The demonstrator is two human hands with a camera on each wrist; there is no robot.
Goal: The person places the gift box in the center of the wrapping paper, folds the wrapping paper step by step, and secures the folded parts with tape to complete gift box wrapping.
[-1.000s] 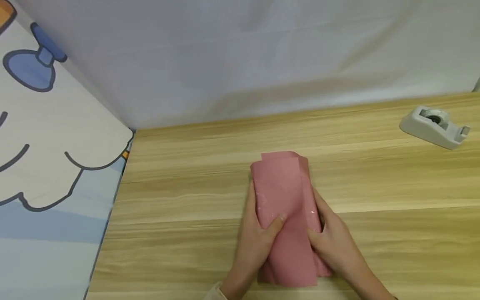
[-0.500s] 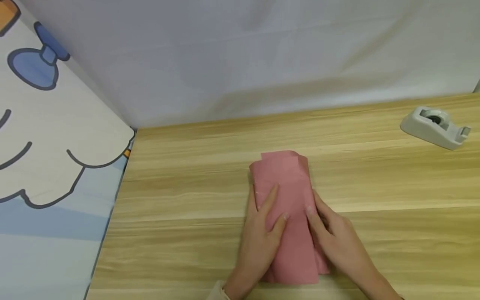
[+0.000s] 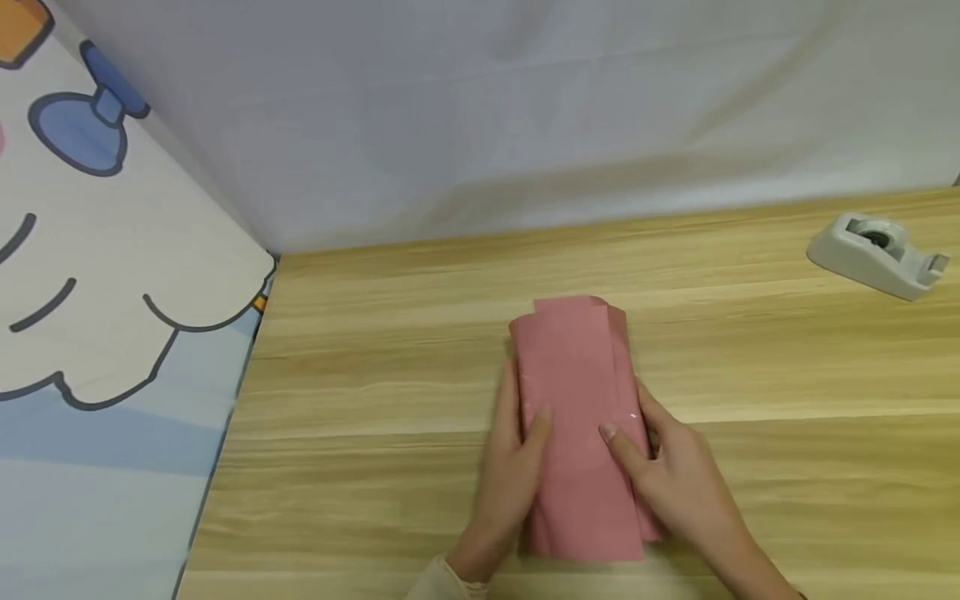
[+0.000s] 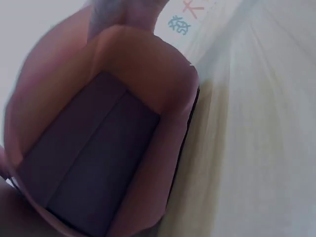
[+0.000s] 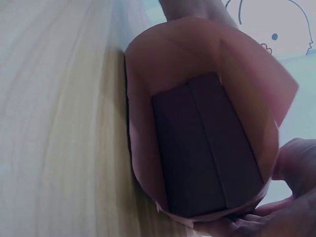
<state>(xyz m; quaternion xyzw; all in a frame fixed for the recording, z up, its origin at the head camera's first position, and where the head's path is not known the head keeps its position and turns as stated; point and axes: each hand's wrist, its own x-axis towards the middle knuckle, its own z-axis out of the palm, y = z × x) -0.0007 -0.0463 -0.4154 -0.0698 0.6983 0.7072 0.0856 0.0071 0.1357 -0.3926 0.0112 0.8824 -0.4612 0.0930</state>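
A sheet of pink wrapping paper (image 3: pixel 573 358) forms a tube lying lengthwise on the table, one edge overlapping on top. Inside its open end, in the left wrist view, sits a dark box (image 4: pixel 103 153) with a seam along its face; the right wrist view shows the same box (image 5: pixel 197 148) set back from the paper's rim. My left hand (image 3: pixel 504 475) holds the tube's left side, thumb on top and fingers down along the side. From the right, my right hand (image 3: pixel 678 475) grips it, thumb pressing near the overlapping edge. Its other fingers go partly out of sight at the side.
A grey tape dispenser (image 3: pixel 873 254) with a roll of tape stands at the back right of the wooden table (image 3: pixel 360 400). White cloth (image 3: pixel 480 125) hangs behind the table, and a cartoon-printed cloth (image 3: pixel 112 250) borders its left side.
Half a second ago my left forefinger and thumb lay on top of the paper; now the forefinger is at the side and the thumb has drawn left. The right thumb has moved inward on top.
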